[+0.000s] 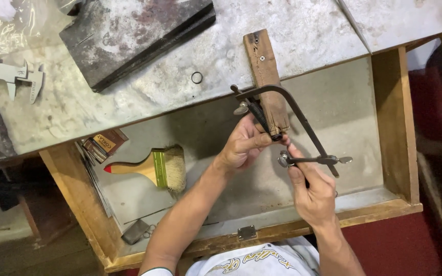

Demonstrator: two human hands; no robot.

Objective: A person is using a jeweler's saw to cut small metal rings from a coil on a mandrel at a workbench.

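A dark metal jeweller's saw frame [303,122] lies across the tip of a wooden bench pin [266,76] that sticks out from the bench edge. My left hand [244,145] pinches the frame's ribbed handle end beside the pin's tip. My right hand [313,191] grips the lower arm of the frame near its wing-nut clamp [284,159]. A second wing nut [345,160] sits at the frame's far end. I cannot make out a blade.
A small metal ring [196,77] lies on the metal-topped bench [149,87]. A dark steel block [134,36] and a grey caliper [11,74] sit further left. The open wooden drawer [390,128] below holds a paintbrush [154,167], a small box [106,144] and a metal clip [136,231].
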